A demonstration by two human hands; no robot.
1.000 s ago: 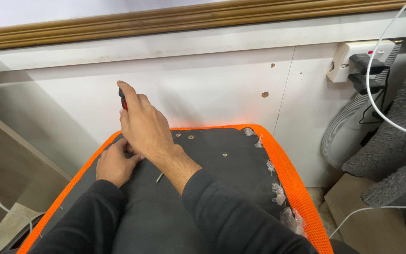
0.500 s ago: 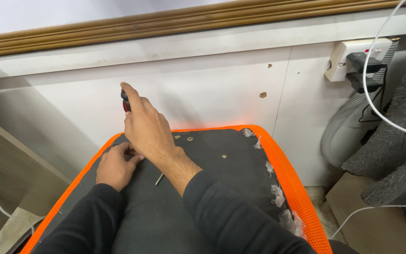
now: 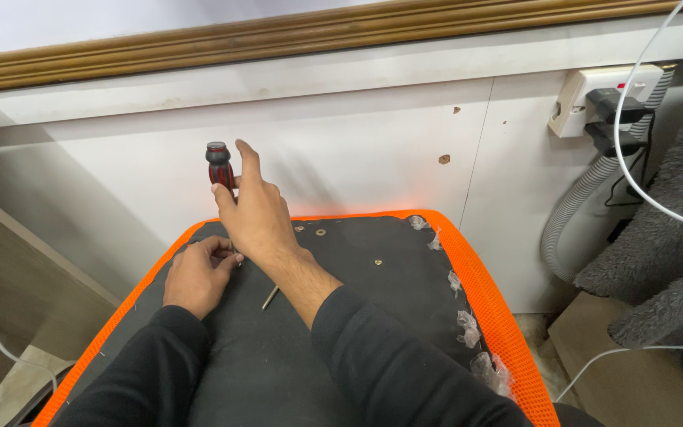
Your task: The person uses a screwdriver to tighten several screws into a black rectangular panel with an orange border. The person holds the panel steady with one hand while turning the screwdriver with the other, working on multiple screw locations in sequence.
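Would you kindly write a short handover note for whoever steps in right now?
Right hand: grips the red-and-black screwdriver upright, index finger raised.
Left hand: rests on the dark panel at the screwdriver's foot, fingers curled there.
A loose screw lies beside the right wrist.
Done: fasteners sit near the far edge.
Left: the spot under the screwdriver; tip hidden.

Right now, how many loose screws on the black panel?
1 clearly: a loose screw lying beside the right forearm, by the left hand. Round fittings farther back look set in the black panel. Hands may hide others.
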